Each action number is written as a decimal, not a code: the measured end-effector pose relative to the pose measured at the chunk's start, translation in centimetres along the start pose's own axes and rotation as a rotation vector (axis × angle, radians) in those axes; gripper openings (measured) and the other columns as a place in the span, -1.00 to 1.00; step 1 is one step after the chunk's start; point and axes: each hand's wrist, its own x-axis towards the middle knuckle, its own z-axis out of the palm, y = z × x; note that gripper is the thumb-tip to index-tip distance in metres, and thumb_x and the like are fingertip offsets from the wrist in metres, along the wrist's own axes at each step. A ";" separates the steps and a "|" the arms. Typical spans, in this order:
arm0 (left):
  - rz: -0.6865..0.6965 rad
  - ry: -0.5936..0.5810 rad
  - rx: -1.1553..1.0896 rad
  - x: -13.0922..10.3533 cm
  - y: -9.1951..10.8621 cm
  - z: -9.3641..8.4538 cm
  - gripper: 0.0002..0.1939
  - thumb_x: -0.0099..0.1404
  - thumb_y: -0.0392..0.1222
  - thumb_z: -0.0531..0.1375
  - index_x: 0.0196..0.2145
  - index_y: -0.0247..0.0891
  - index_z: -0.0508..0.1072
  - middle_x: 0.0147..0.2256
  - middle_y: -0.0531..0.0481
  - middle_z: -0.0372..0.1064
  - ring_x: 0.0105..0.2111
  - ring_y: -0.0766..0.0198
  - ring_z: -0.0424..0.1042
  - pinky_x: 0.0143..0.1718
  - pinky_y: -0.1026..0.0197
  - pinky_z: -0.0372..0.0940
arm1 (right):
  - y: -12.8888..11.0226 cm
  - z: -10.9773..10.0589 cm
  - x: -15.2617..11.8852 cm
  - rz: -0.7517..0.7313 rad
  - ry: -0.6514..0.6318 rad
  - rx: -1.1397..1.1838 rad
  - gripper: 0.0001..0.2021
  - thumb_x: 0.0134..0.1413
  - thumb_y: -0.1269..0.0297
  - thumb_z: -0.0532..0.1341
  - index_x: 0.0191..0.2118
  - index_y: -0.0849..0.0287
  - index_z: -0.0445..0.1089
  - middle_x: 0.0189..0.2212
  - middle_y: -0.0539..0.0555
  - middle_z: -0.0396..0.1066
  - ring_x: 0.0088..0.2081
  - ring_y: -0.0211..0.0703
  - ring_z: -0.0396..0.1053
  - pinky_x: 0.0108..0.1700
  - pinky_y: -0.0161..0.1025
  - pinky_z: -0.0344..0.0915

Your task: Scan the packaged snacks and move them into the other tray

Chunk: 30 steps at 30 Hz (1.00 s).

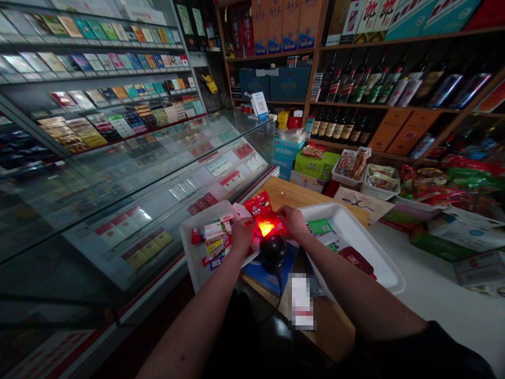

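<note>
Between my left hand (243, 235) and my right hand (293, 222) is a small packet (278, 221), its edges pinched by the fingers of both. Bright red light from a black barcode scanner (273, 253) falls on it, so its print cannot be read. The scanner stands just on the near side of the packet, its cable running towards me. A red snack bag (258, 204) lies right behind the hands. Left of my left hand is a white tray (187, 231) with several small packs. By my right forearm sits a larger white tray (381, 263) holding a few packets.
A wooden table (294, 192) carries the trays, and a blue flat item (262, 278) lies under the scanner. To the left runs a glass display counter (165, 184). Bottle shelves (379, 108) stand behind. Bins of packaged snacks (381, 179) are at the right.
</note>
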 end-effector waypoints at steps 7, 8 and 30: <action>0.093 -0.049 0.005 -0.5 2.9 -0.4 -0.75 0.24 -0.04 0.22 -0.39 -0.24 0.60 -0.47 0.06 0.50 -0.46 0.27 0.40 -0.41 0.27 0.16 | -0.3 -1.9 0.2 -0.001 0.048 0.073 -0.87 0.09 0.45 0.26 -0.25 0.14 0.52 -0.34 0.00 0.56 -0.30 -0.22 0.44 -0.22 -0.33 0.22; 0.106 -0.048 0.013 -0.7 3.5 -0.3 -0.75 0.26 -0.05 0.21 -0.40 -0.24 0.60 -0.47 0.06 0.50 -0.46 0.28 0.40 -0.40 0.28 0.16 | -0.2 -2.3 0.1 0.001 0.056 0.082 -0.87 0.08 0.45 0.26 -0.25 0.14 0.52 -0.35 -0.01 0.56 -0.31 -0.22 0.44 -0.22 -0.33 0.23; 0.045 -0.396 -0.253 -8.7 11.5 9.2 -0.86 0.23 -0.21 0.28 -0.22 -0.21 0.50 -0.27 -0.06 0.62 -0.27 0.19 0.57 -0.23 0.24 0.37 | 10.0 -10.5 -6.6 0.230 0.178 0.011 -0.84 0.03 0.37 0.27 -0.24 0.14 0.55 -0.37 0.00 0.56 -0.35 -0.21 0.45 -0.28 -0.31 0.22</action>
